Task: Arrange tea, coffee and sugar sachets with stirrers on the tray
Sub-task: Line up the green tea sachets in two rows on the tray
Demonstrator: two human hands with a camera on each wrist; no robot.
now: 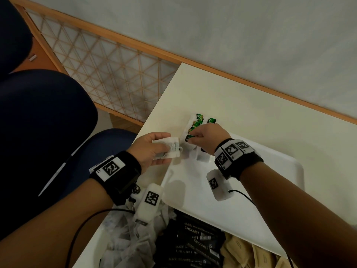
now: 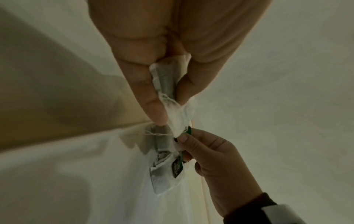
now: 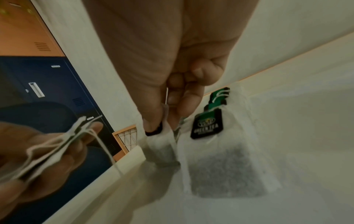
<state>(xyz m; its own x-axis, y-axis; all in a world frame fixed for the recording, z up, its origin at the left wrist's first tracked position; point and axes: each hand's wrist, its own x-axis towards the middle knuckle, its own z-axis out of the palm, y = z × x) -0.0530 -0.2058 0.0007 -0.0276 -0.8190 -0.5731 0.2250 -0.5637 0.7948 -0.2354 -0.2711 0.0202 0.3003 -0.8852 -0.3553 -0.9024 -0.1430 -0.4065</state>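
A white tray (image 1: 280, 190) lies on the cream table (image 1: 251, 101). Several green-tagged tea bags (image 1: 199, 120) lie in a row at its far left corner; the nearest one (image 3: 226, 166) shows a "GREEN TEA" tag. My right hand (image 1: 192, 136) pinches the tag of another tea bag (image 3: 162, 147) between thumb and fingers, with the bag down at the near end of the row. My left hand (image 1: 167, 148) hovers just left of the tray's edge and grips a small stack of tea bags (image 2: 166, 81). No stirrers are in view.
A bin at the bottom edge holds loose tea bags (image 1: 131, 244), black coffee sachets (image 1: 195, 242) and brown sachets (image 1: 247, 252). A blue chair (image 1: 48, 122) stands left of the table. A wooden lattice screen (image 1: 108, 74) runs behind it.
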